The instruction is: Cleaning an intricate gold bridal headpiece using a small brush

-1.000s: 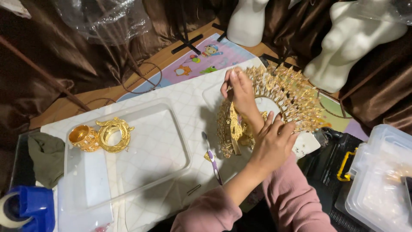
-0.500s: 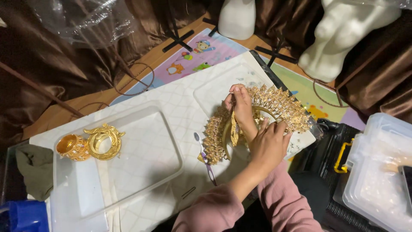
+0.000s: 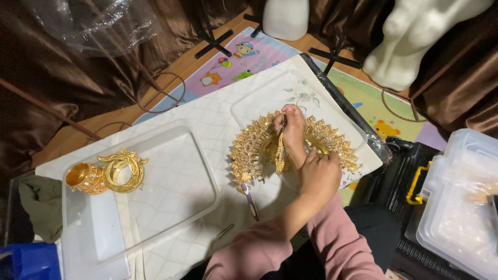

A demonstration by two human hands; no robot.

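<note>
A fan-shaped gold crown with many pointed spikes lies on the white quilted table cover. My left hand reaches across from the lower left and grips the crown's right side. Just above it, my right hand pinches a narrow gold hanging piece at the crown's centre, and its wrist is hidden behind my left hand. Both sleeves are pink. A small purple-handled tool lies on the cover just below the crown's left end.
A clear plastic tray at the left holds a gold bangle and a gold ornate ring piece. Clear storage boxes stand at the right, beside a black case. White mannequin forms and brown drapes stand behind.
The view has shifted, so the tray and crown sit further right and lower. My right hand has drawn down along the crown's centre with the gold hanging piece; my left hand stays on the crown.
</note>
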